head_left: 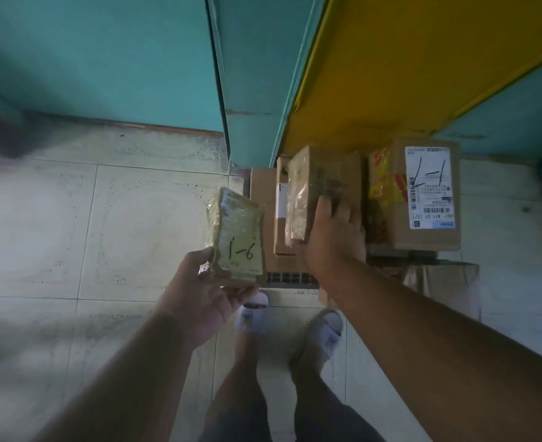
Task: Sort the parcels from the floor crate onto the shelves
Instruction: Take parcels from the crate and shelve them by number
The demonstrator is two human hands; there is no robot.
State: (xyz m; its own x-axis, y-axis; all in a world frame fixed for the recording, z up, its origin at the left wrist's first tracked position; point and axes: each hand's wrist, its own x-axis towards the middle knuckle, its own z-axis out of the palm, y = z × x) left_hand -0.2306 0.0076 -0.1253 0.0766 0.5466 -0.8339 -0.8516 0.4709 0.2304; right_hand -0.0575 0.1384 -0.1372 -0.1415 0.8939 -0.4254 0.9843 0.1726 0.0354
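Left of the yellow shelf board, over the tiled floor, the person's left hand holds up a small taped parcel; the grip pinches its lower edge, thumb on the face, fingers behind, and a handwritten "1-6" shows on the label. Below the board's front edge, the right hand lies curled over the near end of a brown box that stands tilted among other cartons; the fingertips are hidden behind it, but the grip looks wrapped round that box. Just right of it, still under the board, sits a larger box marked "1-1". Whether these cartons rest in a crate or on a low shelf, I cannot tell.

To do this step well, I would read each label before moving, steady the brown box from beneath so it does not tip its neighbours, and keep the small parcel's number facing up.
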